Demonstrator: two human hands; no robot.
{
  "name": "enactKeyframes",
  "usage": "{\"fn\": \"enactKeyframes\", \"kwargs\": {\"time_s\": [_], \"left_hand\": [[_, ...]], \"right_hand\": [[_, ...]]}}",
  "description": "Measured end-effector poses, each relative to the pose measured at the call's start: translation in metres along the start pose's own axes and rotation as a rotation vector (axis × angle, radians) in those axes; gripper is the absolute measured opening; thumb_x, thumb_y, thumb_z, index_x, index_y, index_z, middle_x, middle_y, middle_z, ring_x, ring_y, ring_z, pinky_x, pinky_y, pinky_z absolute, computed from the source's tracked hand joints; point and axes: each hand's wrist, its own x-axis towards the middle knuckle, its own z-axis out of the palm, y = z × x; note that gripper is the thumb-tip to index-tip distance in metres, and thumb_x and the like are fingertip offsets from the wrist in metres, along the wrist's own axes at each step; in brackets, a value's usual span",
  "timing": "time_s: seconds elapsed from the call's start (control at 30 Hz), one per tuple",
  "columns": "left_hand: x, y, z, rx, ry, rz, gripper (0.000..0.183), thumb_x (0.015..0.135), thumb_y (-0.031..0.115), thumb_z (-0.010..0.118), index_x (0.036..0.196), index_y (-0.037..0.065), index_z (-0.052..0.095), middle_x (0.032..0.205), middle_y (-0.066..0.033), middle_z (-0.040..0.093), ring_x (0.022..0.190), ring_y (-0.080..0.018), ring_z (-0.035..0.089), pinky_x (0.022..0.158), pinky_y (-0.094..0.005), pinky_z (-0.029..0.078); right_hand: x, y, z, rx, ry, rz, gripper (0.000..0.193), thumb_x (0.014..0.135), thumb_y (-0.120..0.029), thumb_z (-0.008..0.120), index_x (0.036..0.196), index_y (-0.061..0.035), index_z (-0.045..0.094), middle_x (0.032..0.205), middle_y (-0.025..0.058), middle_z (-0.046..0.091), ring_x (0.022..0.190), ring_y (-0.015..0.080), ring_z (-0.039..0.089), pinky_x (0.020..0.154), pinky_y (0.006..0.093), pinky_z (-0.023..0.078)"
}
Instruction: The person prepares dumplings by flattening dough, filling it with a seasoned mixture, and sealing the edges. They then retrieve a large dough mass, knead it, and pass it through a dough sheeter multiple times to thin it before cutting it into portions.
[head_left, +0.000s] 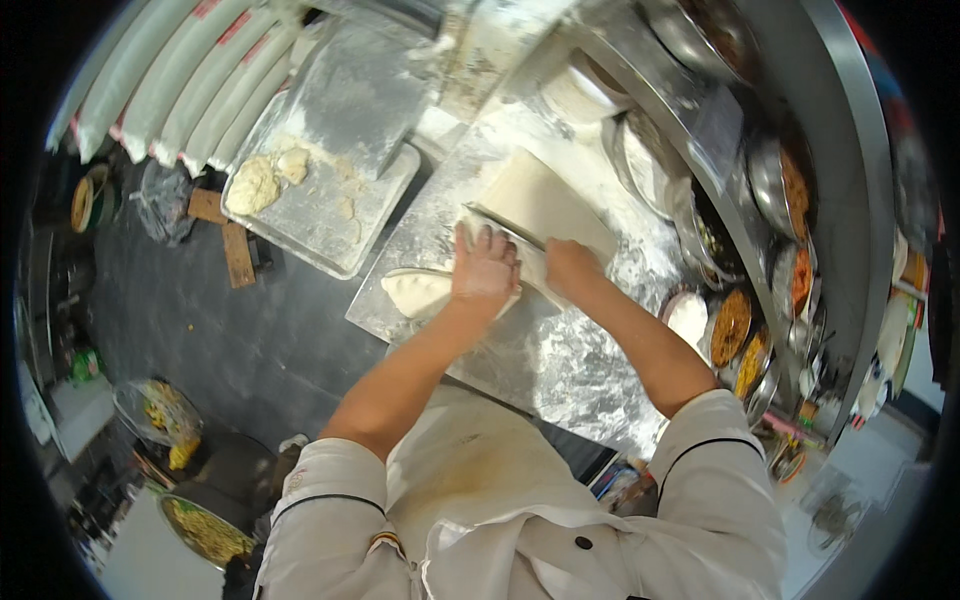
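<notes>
My right hand (572, 270) is closed round the handle of a knife (508, 226). The knife's long, narrow blade lies along the near edge of a flat sheet of pale dough (550, 200). On the near side of the blade is a dough strip (537, 282), and my left hand (484, 268) rests on it with fingers stretched out. Part of the strip is hidden under that hand. Left of my left hand sits a thick, folded-looking piece of dough (415, 292). All this lies on a floured metal worktop (480, 350).
At left, a metal tray (345, 262) carries dough lumps (255, 186). Full white sacks (185, 75) stand beyond it. To the right, metal bowls of fillings (730, 325) line a shelf (690, 150). A large pot of food (205, 530) stands at lower left.
</notes>
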Motion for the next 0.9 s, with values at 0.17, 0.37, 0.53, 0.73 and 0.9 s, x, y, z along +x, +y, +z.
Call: {"fn": "enactKeyframes", "kwargs": {"time_s": [0.17,0.37,0.53,0.73,0.9], "left_hand": [[-0.002,-0.006,-0.012,0.026,0.002,0.002,0.044,0.1,0.037,0.054,0.137,0.016,0.061,0.149,-0.0059,0.052,0.145,-0.031,0.041,0.122,-0.0697,0.014],[0.028,-0.003,-0.033,-0.331,0.081,-0.172,0.06,0.089,0.044,0.071,0.136,0.009,0.059,0.151,-0.0125,0.048,0.139,-0.0333,0.047,0.116,-0.0603,0.034],[0.042,-0.064,-0.014,-0.443,0.051,-0.449,0.073,0.076,0.042,0.086,0.129,-0.001,0.061,0.119,-0.0236,0.066,0.113,-0.0382,0.065,0.096,-0.0428,0.054],[0.059,-0.019,-0.046,-0.779,-0.523,-0.232,0.047,0.08,0.033,0.084,0.106,-0.003,0.069,0.109,-0.0148,0.071,0.097,-0.0226,0.066,0.082,-0.0326,0.052],[0.007,0.12,-0.107,-0.85,-0.659,0.312,0.032,0.08,0.011,0.083,0.102,0.002,0.06,0.12,-0.0109,0.068,0.108,-0.0147,0.062,0.091,-0.0324,0.051]], "right_hand": [[-0.111,0.098,0.051,0.226,0.002,0.237,0.029,0.092,-0.017,0.064,0.118,-0.004,0.066,0.099,0.027,0.072,0.092,0.0477,0.069,0.085,0.055,0.055],[-0.129,0.148,0.057,0.507,0.076,0.096,0.047,0.092,-0.027,0.071,0.133,-0.0049,0.062,0.101,0.0202,0.076,0.091,0.0481,0.07,0.083,0.0541,0.054],[-0.059,0.128,0.001,1.788,0.096,0.101,0.042,0.093,-0.033,0.073,0.12,-0.0023,0.065,0.096,0.0157,0.072,0.089,0.0356,0.07,0.081,0.046,0.057],[-0.038,0.129,-0.024,2.919,0.425,0.34,0.041,0.096,-0.041,0.072,0.108,-0.0019,0.064,0.095,0.0123,0.066,0.09,0.0224,0.068,0.08,0.0367,0.059],[-0.151,0.065,0.124,2.479,0.352,0.698,0.05,0.1,-0.042,0.067,0.13,-0.0024,0.061,0.117,0.0148,0.068,0.108,0.0295,0.067,0.091,0.043,0.058]]}}
